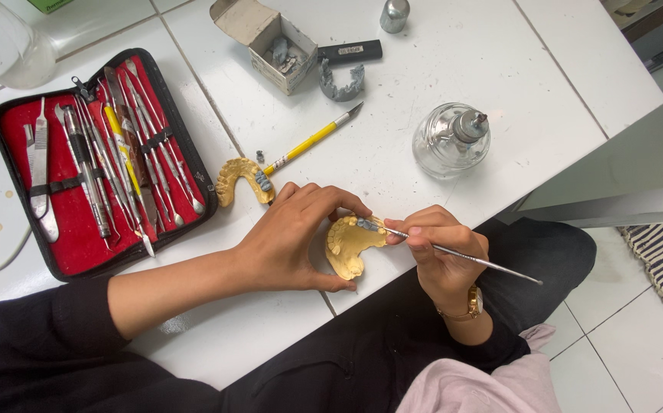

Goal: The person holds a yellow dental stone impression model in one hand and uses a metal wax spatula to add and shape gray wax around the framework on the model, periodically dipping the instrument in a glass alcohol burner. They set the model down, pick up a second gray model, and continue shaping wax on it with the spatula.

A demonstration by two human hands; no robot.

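Right hand [438,248] holding probe [469,258], yellow dental cast [346,248]

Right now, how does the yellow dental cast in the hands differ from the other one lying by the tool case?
The held dental cast is gripped by the left hand at the table edge and worked with a metal instrument in the right hand; the second cast lies untouched beside the tool case. The second looks thinner. Both are yellow arches carrying grey material.
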